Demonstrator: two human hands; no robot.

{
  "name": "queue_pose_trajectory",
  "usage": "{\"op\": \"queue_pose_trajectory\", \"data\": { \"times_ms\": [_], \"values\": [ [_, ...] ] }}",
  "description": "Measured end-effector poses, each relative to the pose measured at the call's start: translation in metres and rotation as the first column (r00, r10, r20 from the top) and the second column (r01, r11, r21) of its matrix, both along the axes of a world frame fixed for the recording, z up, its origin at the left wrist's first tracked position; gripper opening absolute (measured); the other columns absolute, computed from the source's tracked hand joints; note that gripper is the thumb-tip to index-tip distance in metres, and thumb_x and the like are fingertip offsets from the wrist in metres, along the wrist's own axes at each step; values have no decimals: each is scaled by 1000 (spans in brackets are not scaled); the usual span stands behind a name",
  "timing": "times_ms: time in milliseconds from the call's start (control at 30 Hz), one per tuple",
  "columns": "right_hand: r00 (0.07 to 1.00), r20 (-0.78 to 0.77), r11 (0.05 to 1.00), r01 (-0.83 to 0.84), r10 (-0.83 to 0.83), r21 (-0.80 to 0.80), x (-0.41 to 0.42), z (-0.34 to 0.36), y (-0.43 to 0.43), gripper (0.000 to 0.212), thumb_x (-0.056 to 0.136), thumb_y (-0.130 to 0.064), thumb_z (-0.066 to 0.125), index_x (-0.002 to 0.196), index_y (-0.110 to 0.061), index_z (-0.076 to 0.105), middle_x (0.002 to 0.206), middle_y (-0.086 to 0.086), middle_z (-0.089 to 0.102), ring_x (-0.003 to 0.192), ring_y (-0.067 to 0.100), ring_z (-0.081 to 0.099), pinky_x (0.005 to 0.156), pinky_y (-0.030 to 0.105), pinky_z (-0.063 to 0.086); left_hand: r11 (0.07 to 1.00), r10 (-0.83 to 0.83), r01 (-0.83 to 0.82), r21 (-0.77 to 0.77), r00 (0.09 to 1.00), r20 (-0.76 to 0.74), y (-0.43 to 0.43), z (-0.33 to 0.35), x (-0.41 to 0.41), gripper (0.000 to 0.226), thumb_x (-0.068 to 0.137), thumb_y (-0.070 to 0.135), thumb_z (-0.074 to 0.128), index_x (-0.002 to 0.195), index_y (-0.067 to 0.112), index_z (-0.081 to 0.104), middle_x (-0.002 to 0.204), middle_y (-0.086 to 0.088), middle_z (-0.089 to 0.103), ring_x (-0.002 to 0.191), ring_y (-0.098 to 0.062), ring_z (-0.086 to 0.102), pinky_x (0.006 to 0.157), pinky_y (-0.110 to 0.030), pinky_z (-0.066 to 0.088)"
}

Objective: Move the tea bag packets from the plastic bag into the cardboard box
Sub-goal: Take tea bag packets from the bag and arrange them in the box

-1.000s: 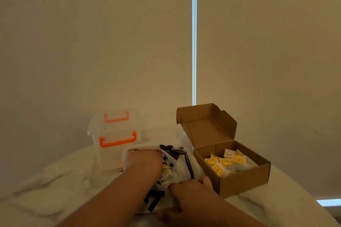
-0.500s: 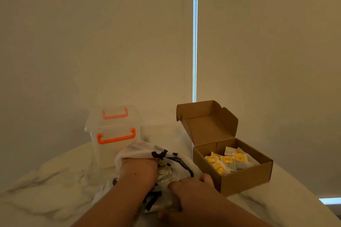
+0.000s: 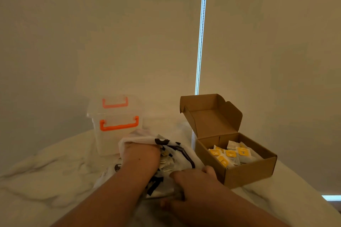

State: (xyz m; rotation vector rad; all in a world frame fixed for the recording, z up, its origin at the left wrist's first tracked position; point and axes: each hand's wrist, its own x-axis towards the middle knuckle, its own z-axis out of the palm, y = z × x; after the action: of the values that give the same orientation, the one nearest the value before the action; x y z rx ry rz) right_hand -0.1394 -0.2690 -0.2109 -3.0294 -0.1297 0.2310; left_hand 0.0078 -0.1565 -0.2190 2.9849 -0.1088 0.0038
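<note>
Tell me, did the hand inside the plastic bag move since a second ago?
Yes. The left hand has pulled the plastic bag left, away from the cardboard box.

One camera only, worn on the person's head, looking forward and slightly down across the marble table (image 3: 46,180). It sits close behind the forearms, which enter from the bottom edge. The wide lens bows the table's far rim and takes in much blank wall (image 3: 92,33) above. The cardboard box (image 3: 247,173) lies right of centre, the clear plastic container (image 3: 114,134) left. No second view shares the scene.
</note>
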Motion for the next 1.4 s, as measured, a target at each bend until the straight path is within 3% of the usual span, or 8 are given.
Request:
{"op": "queue_pose_trajectory", "data": {
  "times_ms": [133, 467, 700, 800, 900, 1033, 1200, 1400],
  "values": [
    [1000, 6, 1000, 5, -5, 25, -4, 0, 1, 62, 84, -75, 43, 121, -26, 51, 127, -2, 56, 120, 19, 48, 111, 48, 17, 1000, 6, -7, 12, 997, 74, 0, 2, -4, 13, 94, 28, 55, 85, 19, 61, 78, -1, 56, 68, -12, 55, 70, -27, 50],
    [997, 49, 993, 53, -59, 106, -14, 5, 0, 66, 86, -74, 44, 135, -31, 47, 134, -6, 53, 127, 18, 41, 112, 43, 16, 968, -245, 242, 68, 968, 52, 11, -7, -15, 27, 102, 31, 42, 118, 16, 57, 107, -3, 59, 95, -18, 58, 73, -29, 45],
    [961, 202, 935, 112, -188, 335, -17, 3, -4, 65, 93, -68, 35, 148, -33, 32, 144, -10, 46, 137, 19, 35, 114, 45, 17, 946, -309, 245, 214, 882, 356, 16, 12, -58, 20, 95, 30, 46, 100, 23, 64, 87, 1, 62, 84, -21, 62, 68, -33, 42],
    [948, 251, 903, 73, -194, 424, -16, 2, -10, 59, 96, -62, 34, 149, -34, 32, 140, -10, 51, 130, 13, 42, 114, 43, 23, 947, -317, 280, 154, 891, 325, 15, 10, -59, 18, 96, 28, 46, 101, 23, 63, 88, 3, 60, 86, -21, 61, 72, -35, 47],
    [931, 295, 831, 15, -214, 556, -14, 0, -15, 46, 98, -53, 42, 140, -35, 45, 119, -14, 62, 104, 0, 56, 94, 25, 46, 939, -343, 342, 39, 925, 165, 15, 8, -59, 33, 105, 27, 37, 130, 14, 55, 130, -5, 57, 120, -20, 53, 98, -28, 37],
    [926, 171, 576, 58, -335, 815, -15, -1, -17, 31, 98, -41, 52, 128, -34, 58, 100, -12, 70, 83, 1, 68, 73, 20, 53, 918, -340, 395, -28, 824, 453, 33, 6, -105, 28, 101, 42, 36, 110, 35, 62, 104, 13, 63, 88, -1, 52, 80, -13, 37],
    [925, 25, 369, 127, -380, 921, -14, -2, -13, 15, 96, -31, 58, 109, -26, 66, 92, -6, 74, 76, 7, 72, 68, 29, 57, 844, -445, 534, -42, 742, 502, 39, -1, -110, 31, 98, 48, 36, 112, 39, 62, 104, 20, 61, 95, 1, 51, 84, -22, 43],
    [883, 109, 405, 98, -457, 909, -11, -2, -15, 6, 88, -10, 66, 88, -16, 69, 75, 6, 72, 64, 13, 67, 65, 36, 60, 801, -490, 597, -40, 694, 527, 35, -6, -110, 32, 90, 54, 35, 110, 45, 58, 104, 27, 57, 102, 6, 43, 86, -27, 24]
  ]
}}
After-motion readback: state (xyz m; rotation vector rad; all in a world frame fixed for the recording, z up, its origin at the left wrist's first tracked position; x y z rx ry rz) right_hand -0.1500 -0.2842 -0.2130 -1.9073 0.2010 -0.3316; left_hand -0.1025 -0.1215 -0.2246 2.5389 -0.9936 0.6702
